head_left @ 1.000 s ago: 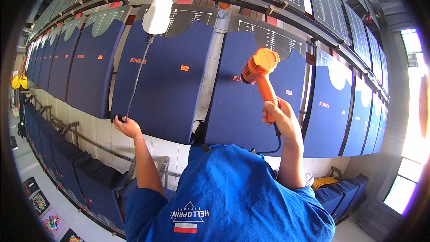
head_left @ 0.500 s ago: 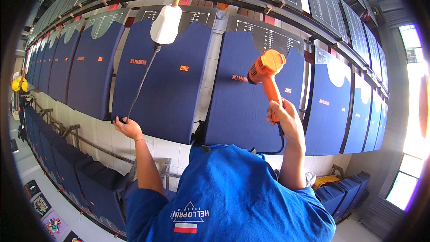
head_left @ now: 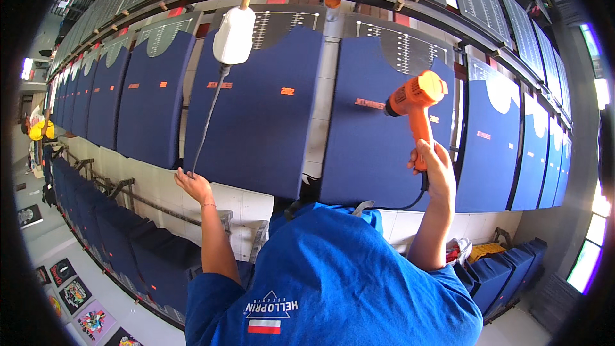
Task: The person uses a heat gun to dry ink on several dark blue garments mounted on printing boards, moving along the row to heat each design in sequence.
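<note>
My right hand [head_left: 437, 168] grips the handle of an orange heat gun [head_left: 418, 97]. The nozzle points left, over the orange chest print of a navy shirt [head_left: 375, 154] stretched on a board. From its handle a black cable runs down and back toward my body. My left hand [head_left: 195, 187] is palm up by the lower left corner of another navy shirt [head_left: 256, 134]. A dark cord [head_left: 205, 118] slants down to its fingers, which seem to hold it loosely. It hangs from a white power socket block [head_left: 233, 35] on a wooden stick.
More boards with navy shirts [head_left: 154, 102] stand in a row to both sides. Bare dark boards with white rulers [head_left: 477, 9] line the far side beyond a rail. Behind on the left, shirts [head_left: 147, 243] hang on another rack; a yellow crate [head_left: 487, 252] is lower right.
The whole view has shifted, so the boards appear farther right. The heat gun has moved slightly right over the shirt. My left hand has shifted slightly left of the shirt's corner, with the cord.
</note>
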A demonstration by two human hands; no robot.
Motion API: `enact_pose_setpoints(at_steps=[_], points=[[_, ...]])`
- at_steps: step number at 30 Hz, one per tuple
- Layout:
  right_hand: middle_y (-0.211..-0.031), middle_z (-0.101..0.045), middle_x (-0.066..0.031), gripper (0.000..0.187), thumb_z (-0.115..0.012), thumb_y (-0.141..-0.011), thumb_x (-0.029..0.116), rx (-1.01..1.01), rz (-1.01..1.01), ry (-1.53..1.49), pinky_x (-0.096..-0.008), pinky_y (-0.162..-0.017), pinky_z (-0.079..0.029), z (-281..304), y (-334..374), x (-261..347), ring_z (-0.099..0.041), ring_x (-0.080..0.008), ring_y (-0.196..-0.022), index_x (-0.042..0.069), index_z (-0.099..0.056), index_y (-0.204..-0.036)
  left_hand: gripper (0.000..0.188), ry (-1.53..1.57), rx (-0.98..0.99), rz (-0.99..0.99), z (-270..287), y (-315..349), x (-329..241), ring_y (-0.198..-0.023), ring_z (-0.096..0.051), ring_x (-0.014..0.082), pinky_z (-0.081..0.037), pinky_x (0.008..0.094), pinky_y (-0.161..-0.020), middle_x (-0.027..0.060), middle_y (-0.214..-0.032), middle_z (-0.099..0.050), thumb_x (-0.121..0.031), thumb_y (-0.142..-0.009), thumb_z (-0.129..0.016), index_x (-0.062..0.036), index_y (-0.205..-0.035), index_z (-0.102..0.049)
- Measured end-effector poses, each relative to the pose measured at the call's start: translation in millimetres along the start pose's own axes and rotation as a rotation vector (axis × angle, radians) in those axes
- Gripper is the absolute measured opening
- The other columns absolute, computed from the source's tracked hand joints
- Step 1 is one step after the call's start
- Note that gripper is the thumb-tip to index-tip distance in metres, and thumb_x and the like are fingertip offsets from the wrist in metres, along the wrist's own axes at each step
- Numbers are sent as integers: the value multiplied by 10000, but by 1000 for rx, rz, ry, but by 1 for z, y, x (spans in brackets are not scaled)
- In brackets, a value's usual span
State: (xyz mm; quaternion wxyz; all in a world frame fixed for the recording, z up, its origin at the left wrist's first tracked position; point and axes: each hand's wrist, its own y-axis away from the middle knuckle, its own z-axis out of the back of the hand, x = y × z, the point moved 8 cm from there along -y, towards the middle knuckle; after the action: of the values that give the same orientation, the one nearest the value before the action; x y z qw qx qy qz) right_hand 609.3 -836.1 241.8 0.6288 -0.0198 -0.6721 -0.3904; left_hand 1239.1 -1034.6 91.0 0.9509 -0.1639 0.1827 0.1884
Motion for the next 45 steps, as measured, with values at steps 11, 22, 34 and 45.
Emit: enact_pose_setpoints(at_steps=[11,22,34,45], points=[[-790,-609,-63,402,-569,-959,300,340,-126,-189,-254,-572,-485,-242,61,-1,-627,-144,-678,-12,-517,-1207,441,-87,-234,-180,78,-217,96,-1344,-388,387,-386,462,-1053,256,-1476,-330,-14,-927,-475,-47,-1367,-484],[-780,-614,-47,420,-591,-956,358,439,-45,-120,-251,-564,-474,-470,35,75,-623,-128,-682,-8,-549,-1159,409,-90,-131,-58,26,-367,198,-1319,-416,436,-415,470,-1034,315,-1461,-340,-39,-945,-431,-52,-1346,-513],[-707,-582,-15,305,-623,-937,327,272,-67,106,-241,-549,-465,-508,-15,70,-604,-109,-625,28,-564,-923,435,108,-55,194,-11,-348,199,-1417,-277,405,-305,460,-1148,278,-1531,-242,-216,-1025,-374,8,-1392,-436],[-694,-578,-17,271,-629,-921,286,244,-38,113,-245,-555,-468,-518,-19,76,-600,-112,-621,22,-567,-914,451,88,-112,178,-13,-348,207,-1415,-284,399,-270,475,-1165,271,-1519,-283,-258,-1016,-407,6,-1377,-461]])
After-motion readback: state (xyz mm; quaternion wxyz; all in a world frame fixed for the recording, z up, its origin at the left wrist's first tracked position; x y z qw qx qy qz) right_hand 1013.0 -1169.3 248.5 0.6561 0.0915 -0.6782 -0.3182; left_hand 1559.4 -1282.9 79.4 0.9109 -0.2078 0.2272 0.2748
